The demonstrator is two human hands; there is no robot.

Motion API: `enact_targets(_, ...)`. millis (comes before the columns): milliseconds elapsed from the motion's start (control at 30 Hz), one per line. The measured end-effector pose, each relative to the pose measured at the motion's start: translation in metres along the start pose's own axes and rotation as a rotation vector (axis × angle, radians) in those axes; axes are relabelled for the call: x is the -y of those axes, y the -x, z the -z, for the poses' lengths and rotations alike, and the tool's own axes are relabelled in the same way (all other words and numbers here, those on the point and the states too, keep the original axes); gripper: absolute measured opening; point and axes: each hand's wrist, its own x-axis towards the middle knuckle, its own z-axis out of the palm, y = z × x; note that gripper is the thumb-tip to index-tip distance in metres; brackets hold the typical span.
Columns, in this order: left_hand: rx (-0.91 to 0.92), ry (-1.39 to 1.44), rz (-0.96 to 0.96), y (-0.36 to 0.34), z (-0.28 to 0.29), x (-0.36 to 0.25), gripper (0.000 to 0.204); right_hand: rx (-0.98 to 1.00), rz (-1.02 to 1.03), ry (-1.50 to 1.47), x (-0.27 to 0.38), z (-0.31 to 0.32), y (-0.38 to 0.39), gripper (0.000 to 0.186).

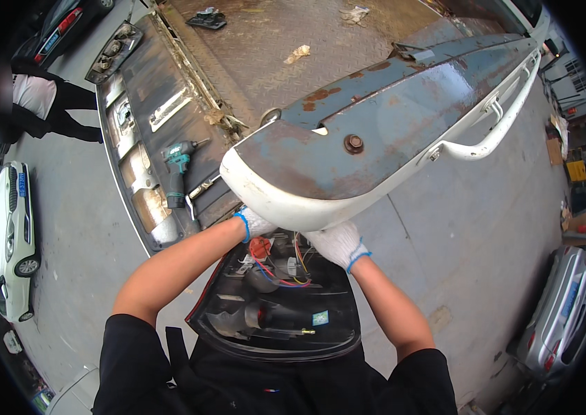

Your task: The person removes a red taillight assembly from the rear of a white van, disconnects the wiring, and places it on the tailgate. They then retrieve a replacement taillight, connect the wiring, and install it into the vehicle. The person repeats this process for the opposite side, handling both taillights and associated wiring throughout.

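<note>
Both of my hands wear white knit gloves with blue cuffs and reach under the white rounded end of a truck bed's side wall [265, 196]. My left hand [258, 223] is mostly behind that panel, its fingers out of sight. To its right, my right hand [338, 244] lies against the panel's lower edge, and its fingertips are hidden too. A dark tail light housing [276, 318] rests against my front, below my hands. Coloured wires [293, 282] and an orange-red round part [260, 247] show at its upper end.
A lowered tailgate [151, 131] at the left carries a teal cordless drill [178, 168] and a ratchet wrench [201, 189]. A rusty bolt [353, 144] stands on the side wall's top. A person [47, 100] stands far left. Cars are parked on both sides.
</note>
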Motion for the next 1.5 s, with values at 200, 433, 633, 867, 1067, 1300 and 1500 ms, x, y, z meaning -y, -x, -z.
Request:
enact_targets(200, -0.049, 0.124, 0.025, 0.005, -0.004, -0.007, 0.04, -0.07, 0.14, -0.22, -0.001, -0.025, -0.011, 0.039)
enact_targets(433, 0.091, 0.047, 0.235, 0.001, 0.005, -0.067, 0.043, -0.087, 0.125, -0.209, -0.009, -0.03, -0.003, 0.038)
enact_targets(633, -0.022, 0.149, 0.107, 0.0, -0.001, -0.051, 0.037, 0.012, 0.076, -0.258, 0.001, -0.017, 0.003, 0.035)
enact_targets(867, 0.146, -0.134, 0.151, -0.002, 0.015, -0.13, 0.039, 0.098, 0.03, -0.215, 0.006, 0.002, 0.003, 0.036)
enact_targets(1067, -0.039, 0.211, 0.152, -0.007, -0.003, -0.107, 0.032, 0.127, -0.01, -0.216, 0.008, -0.009, -0.001, 0.044)
enact_targets(1300, -0.101, 0.527, 0.19, -0.01, -0.007, -0.083, 0.032, 0.108, -0.035, -0.066, 0.019, -0.005, 0.003, 0.045)
enact_targets(1500, -0.124, 0.082, 0.146, -0.02, -0.04, -0.018, 0.039, 0.001, 0.07, 0.052, -0.007, -0.022, 0.01, 0.035)
